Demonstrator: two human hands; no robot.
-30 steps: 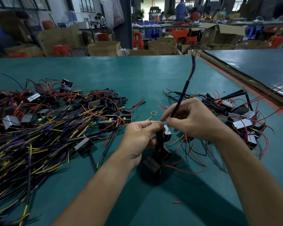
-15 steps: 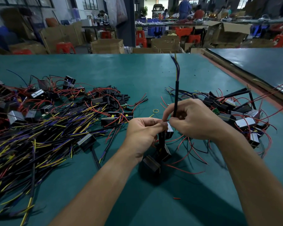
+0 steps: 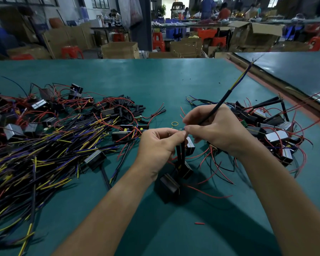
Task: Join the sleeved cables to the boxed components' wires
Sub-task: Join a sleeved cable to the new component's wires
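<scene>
- Our left hand (image 3: pixel 161 143) is curled, with thumb and forefinger pinching fine wire ends (image 3: pixel 181 129) at the spot where both hands meet. The strands are too small for us to tell how far they are twisted.
- Our right hand (image 3: pixel 220 130) pinches the near end of a sleeved cable (image 3: pixel 224 98). Its black sleeve slants up and away to the right, and blue and yellow cores show at the far tip.
- Under the left hand, black leads drop to three boxed components (image 3: pixel 169 183). One sits just beside the fingers and two hang lower. We cannot tell whether the lowest touches the bench (image 3: pixel 155 80).
- We judge this to be mid-join, with the cable's cores being mated to one box's wires and the joint not yet finished.
- A yellow rubber band (image 3: pixel 175 123) lies just beyond the hands, and a red wire scrap (image 3: pixel 199 223) lies nearer to us.
- To the right sits a heap of boxed units (image 3: pixel 266 130) with red leads, some with black cables rising from them. These may be the finished ones.
- To the left spreads a large pile of loose cables (image 3: pixel 44 154), with more boxes and short black tubes (image 3: pixel 126 106) among them.
- Judging by that pile, we think most of the work is left.
</scene>
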